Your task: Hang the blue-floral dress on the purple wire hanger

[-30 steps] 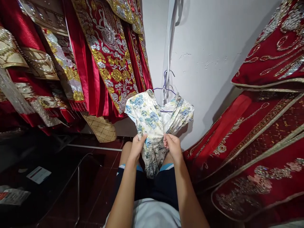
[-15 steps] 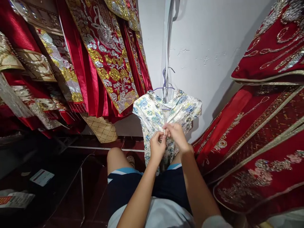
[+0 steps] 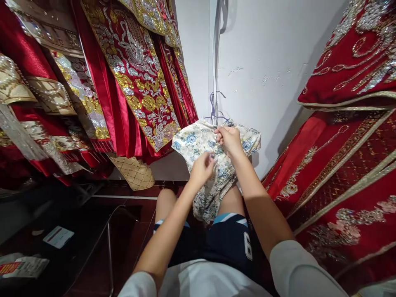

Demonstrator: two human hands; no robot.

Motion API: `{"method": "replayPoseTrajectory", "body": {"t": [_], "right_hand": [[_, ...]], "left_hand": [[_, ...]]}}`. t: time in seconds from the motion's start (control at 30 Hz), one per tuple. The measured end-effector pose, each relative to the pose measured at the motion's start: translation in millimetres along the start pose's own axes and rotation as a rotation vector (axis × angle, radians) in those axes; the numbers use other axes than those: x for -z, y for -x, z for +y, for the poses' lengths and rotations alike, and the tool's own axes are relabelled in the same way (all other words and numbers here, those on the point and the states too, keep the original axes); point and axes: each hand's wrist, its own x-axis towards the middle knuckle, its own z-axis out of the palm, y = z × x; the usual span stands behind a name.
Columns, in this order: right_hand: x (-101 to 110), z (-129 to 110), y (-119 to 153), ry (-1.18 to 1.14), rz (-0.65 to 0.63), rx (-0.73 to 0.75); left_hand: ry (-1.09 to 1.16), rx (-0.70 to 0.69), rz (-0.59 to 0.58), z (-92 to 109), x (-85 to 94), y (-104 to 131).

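A white garment with blue and yellow flowers hangs on a thin purple hanger against the wall. My right hand is closed on the garment's edge near the neckline. Lower and to the left, my left hand is pinched in front of the garment's chest. Whatever its fingertips hold is too small to make out. The garment's lower part hangs bunched between my knees.
Red embroidered garments hang at the left, and more beaded red ones at the right. A dark table at lower left bears a white card and a plastic packet.
My right hand has risen to the neckline. My left hand has moved up and left, and the hands have separated. The garment's front opening is now covered, and its lower part has shifted.
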Motion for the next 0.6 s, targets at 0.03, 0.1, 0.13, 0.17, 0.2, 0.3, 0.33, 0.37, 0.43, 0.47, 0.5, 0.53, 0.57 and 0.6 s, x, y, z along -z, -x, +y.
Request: {"method": "replayPoseTrajectory", "body": {"t": [0.03,0.1,0.13,0.17,0.2,0.3,0.33,0.37,0.43,0.47,0.5,0.53,0.57,0.6], "right_hand": [[2,3,3,-0.004,-0.016,0.009],[4,7,4,-0.008,-0.049,0.039],[4,8,4,-0.002,-0.056,0.059],[4,10,3,0.014,-0.054,0.083],[4,13,2,0.041,-0.045,0.108],[3,33,2,0.186,-0.002,0.13],[3,43,5,0.242,0.002,0.106],[4,54,11,0.288,0.0,0.067],[6,76,27,0.317,-0.016,-0.025],[8,85,38,0.287,-0.023,-0.055],[9,92,49,0.236,-0.035,-0.075],[11,97,61,0.178,-0.044,-0.087],[12,100,73,0.124,-0.054,-0.092],[13,101,84,0.083,-0.069,-0.097]], "left_hand": [[-0.015,-0.083,0.078,9,11.3,-19],[-0.068,-0.213,0.129,26,29.1,-55],[-0.121,-0.263,0.112,32,34.8,-69],[-0.177,-0.302,0.081,38,38.4,-80],[-0.224,-0.328,0.054,43,40.4,-89],[-0.251,-0.333,0.118,51,45.9,-100],[-0.212,-0.316,0.193,50,50.7,-102],[-0.149,-0.287,0.284,47,58.0,-104],[0.038,-0.194,0.48,32,79.5,-109],[0.157,-0.126,0.568,20,92.3,-111],[0.283,-0.05,0.645,7,104.9,-113],[0.326,-0.005,0.675,-8,116.0,-113],[0.362,0.025,0.674,-22,124.7,-111],[0.386,0.043,0.648,-35,130.0,-106]]}}
